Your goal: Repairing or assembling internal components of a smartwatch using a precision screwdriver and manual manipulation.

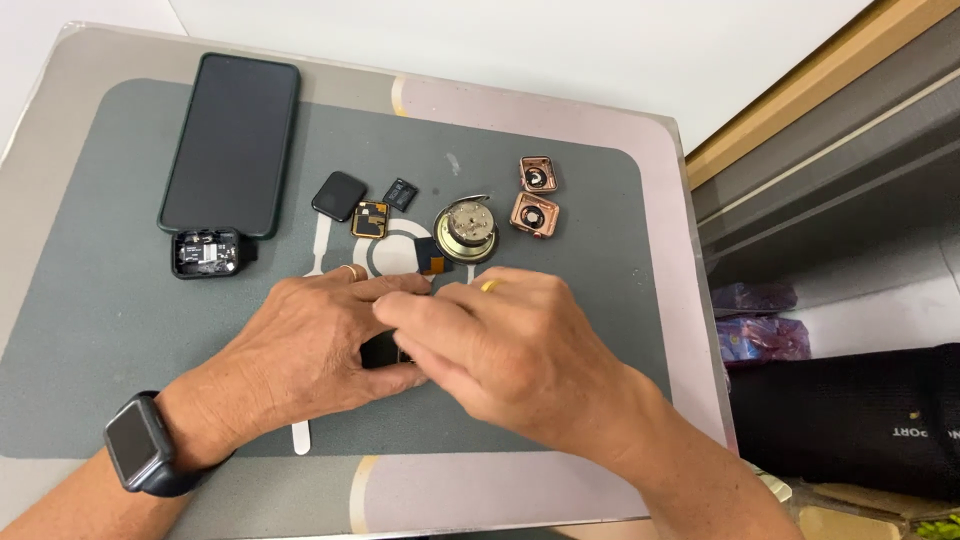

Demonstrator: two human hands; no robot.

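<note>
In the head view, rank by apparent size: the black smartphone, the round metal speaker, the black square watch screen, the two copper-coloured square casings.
1. Black smartphone, clearly largest.
2. Round metal speaker.
3. Black square watch screen.
4. Two copper-coloured square casings: these look alike, so unranked between them.

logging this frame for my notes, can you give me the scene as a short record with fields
surface: grey work mat on a table
left hand: wears a ring, wrist has a dark smartwatch
right hand: wears a ring, meets the left over a small dark part, mostly hidden
behind hands: round metal speaker, two copper-coloured square casings, small black screen
far left: black phone, face up
</note>
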